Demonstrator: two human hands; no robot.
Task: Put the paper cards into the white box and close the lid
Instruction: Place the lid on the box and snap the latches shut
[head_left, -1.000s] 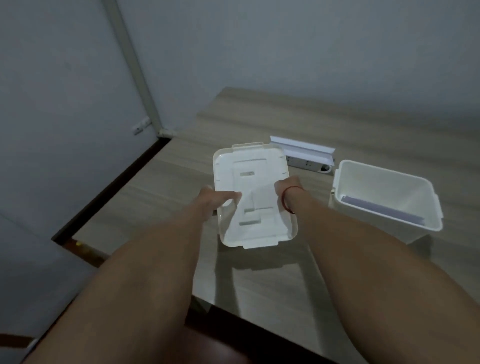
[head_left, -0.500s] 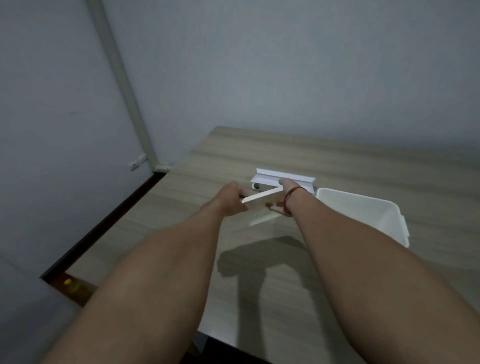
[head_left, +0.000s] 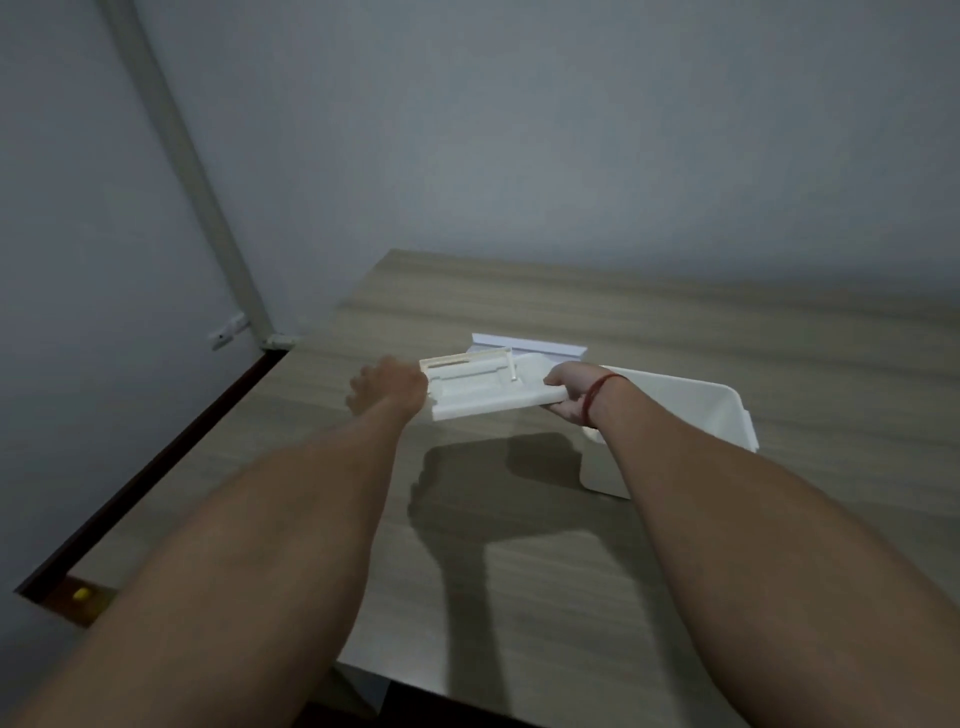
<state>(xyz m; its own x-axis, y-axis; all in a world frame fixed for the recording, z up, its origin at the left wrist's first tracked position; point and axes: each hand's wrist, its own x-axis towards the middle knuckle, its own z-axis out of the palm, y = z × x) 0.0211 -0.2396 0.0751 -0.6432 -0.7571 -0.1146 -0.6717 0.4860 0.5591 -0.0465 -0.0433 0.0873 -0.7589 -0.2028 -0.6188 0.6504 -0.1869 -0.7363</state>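
Observation:
I hold the white plastic lid (head_left: 485, 389) in the air above the wooden table (head_left: 519, 571), nearly flat, with its moulded face up. My left hand (head_left: 389, 389) grips its left end and my right hand (head_left: 569, 397), with a red string on the wrist, grips its right end. The open white box (head_left: 696, 415) stands on the table just right of the lid, partly behind my right forearm. Its inside is hidden, so no paper cards show in it.
A white folded paper holder (head_left: 530, 347) lies on the table just behind the lid. The table's left edge runs along a dark floor gap beside the grey wall. A small yellow object (head_left: 80, 594) lies at the lower left.
A second ago the lid faced me, tilted up; then it turned edge-on. Now it lies nearly flat with its moulded face up, held closer to the box. My view has tilted upward.

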